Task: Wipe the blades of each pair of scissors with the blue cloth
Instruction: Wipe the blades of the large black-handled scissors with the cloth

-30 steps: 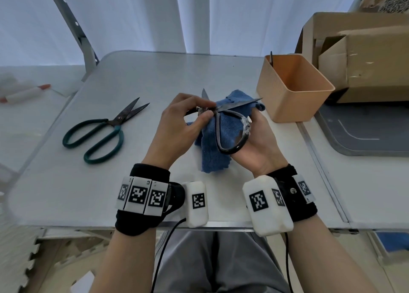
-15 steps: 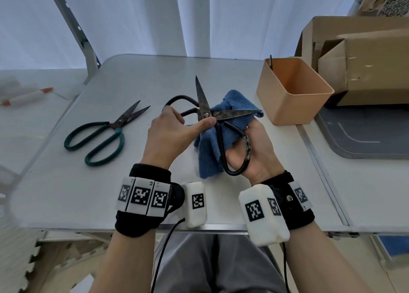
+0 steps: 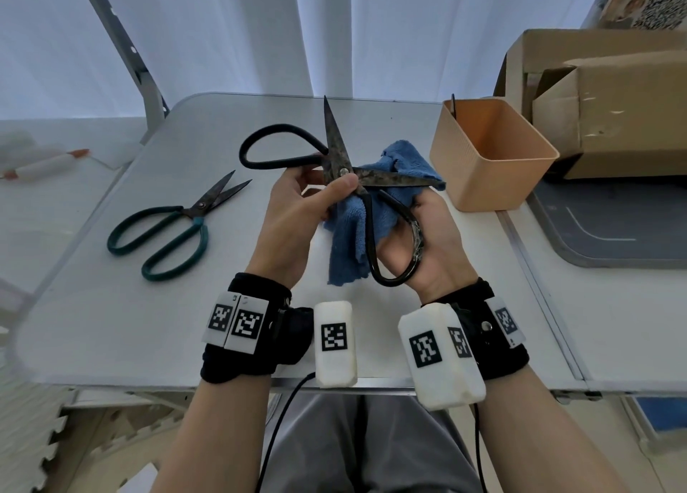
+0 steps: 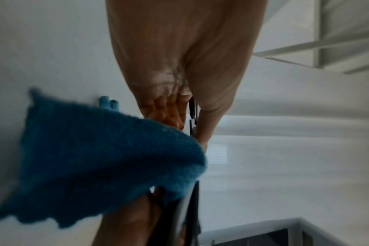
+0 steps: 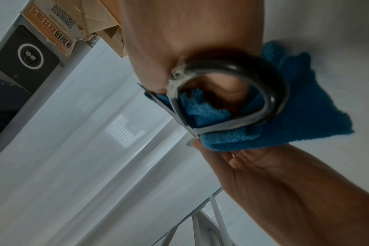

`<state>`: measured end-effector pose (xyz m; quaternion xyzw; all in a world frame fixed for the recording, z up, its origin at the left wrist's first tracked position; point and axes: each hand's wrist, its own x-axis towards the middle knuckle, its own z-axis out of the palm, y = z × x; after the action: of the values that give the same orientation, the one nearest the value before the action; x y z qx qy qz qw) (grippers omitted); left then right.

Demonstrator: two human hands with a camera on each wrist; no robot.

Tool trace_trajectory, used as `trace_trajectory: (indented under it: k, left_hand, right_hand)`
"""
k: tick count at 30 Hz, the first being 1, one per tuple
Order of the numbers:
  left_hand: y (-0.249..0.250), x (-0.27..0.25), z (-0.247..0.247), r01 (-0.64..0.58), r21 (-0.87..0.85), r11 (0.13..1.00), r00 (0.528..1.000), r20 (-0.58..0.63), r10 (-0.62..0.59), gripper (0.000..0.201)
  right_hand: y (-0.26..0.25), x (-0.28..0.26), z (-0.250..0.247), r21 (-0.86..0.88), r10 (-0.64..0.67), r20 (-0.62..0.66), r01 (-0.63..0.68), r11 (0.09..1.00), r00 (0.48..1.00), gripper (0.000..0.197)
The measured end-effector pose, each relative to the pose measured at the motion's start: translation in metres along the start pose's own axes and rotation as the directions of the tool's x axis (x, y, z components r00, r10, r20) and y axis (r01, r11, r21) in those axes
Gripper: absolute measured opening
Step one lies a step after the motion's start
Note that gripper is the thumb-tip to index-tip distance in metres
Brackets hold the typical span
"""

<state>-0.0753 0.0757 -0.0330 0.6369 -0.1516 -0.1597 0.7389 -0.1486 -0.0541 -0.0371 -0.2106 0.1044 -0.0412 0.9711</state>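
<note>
Black-handled scissors (image 3: 336, 146) with rusty blades are held above the table, spread wide open: one blade points up and away, the other lies rightward across the blue cloth (image 3: 357, 228). My left hand (image 3: 297, 210) grips them at the pivot, thumb on the screw. My right hand (image 3: 420, 239) holds the cloth in its palm, with one black handle loop (image 5: 253, 93) lying over it. The cloth (image 4: 99, 158) hangs blurred in the left wrist view. Green-handled scissors (image 3: 167, 228) lie on the table (image 3: 111, 325) to the left, slightly open.
An orange plastic bin (image 3: 490, 154) stands just right of the hands, with a cardboard box (image 3: 602, 94) behind it. A grey tray (image 3: 609, 232) lies on the adjoining surface at right. A white roll (image 3: 41, 165) rests far left.
The black scissors have been opened wider and lifted. One blade swung from lying near the other to pointing up and away, and a handle loop came out to the left.
</note>
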Motion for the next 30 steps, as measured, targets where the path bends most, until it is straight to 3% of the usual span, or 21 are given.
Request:
trace_trajectory:
  k: [4,8,12,15,18,20,23,30]
  left_hand:
    - [0.001,0.001,-0.003,0.037,-0.153,0.987,0.999,0.036,-0.032,0.019]
    - [0.004,0.000,-0.006,0.074,-0.166,0.983,0.996,0.053,-0.066,0.019]
    - [0.009,-0.001,-0.013,0.081,-0.176,0.981,0.995,0.068,-0.070,0.019]
    - [0.012,-0.001,-0.018,0.055,-0.093,0.994,0.997,0.057,-0.049,0.014]
    - [0.012,-0.001,-0.020,0.028,0.038,0.999,0.999,0.042,-0.029,0.013]
    - [0.012,-0.002,-0.018,0.017,0.093,0.996,0.998,0.058,-0.023,0.014]
    - [0.012,-0.004,-0.014,-0.005,0.156,0.988,0.997,0.079,-0.007,0.016]
    - [0.013,-0.008,-0.009,-0.036,0.227,0.973,0.993,0.121,0.009,0.013]
  right_hand:
    - [-0.002,0.004,-0.006,0.003,-0.030,0.009,0.030,1.000,1.000,0.039]
    - [-0.006,0.003,-0.008,-0.021,-0.068,0.039,0.069,0.997,0.997,0.039]
    - [-0.021,0.006,-0.016,-0.015,-0.189,-0.014,0.188,0.982,0.982,0.034]
    - [-0.027,0.007,-0.014,-0.076,-0.241,-0.079,0.236,0.969,0.967,0.033]
    - [-0.031,0.004,-0.007,-0.253,-0.243,0.006,0.236,0.938,0.970,0.035]
    - [-0.028,0.003,-0.003,-0.437,-0.205,0.031,0.198,0.877,0.978,0.033]
    - [-0.018,0.004,0.001,-0.751,-0.159,0.034,0.130,0.647,0.987,0.023]
    - [-0.015,0.006,0.007,-0.917,-0.122,0.048,0.093,0.389,0.991,0.023]
